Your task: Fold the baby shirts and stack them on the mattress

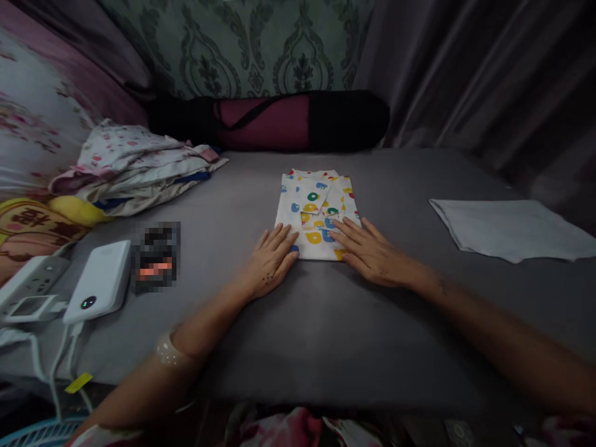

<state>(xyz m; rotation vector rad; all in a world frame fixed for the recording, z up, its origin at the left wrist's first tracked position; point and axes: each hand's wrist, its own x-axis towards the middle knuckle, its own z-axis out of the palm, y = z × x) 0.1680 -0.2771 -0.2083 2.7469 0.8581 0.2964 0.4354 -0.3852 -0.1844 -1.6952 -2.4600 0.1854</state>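
A white garment (316,239) with a colourful print lies folded into a small rectangle on the grey sheet. Its sleeve-like flaps are turned inward over the upper part. My left hand (272,257) rests flat at its near left corner, fingers stretched out over the edge. On the near right side, my right hand (370,251) lies flat with fingers spread, the fingertips on the printed fabric. Neither hand grips anything.
Right of the hands lies a folded white cloth (507,226). A black and maroon long bag (265,121) lies along the back wall. At left are crumpled clothes (135,161), a white power bank (100,279), a power strip (35,279) with cables, and a yellow plush item (77,210).
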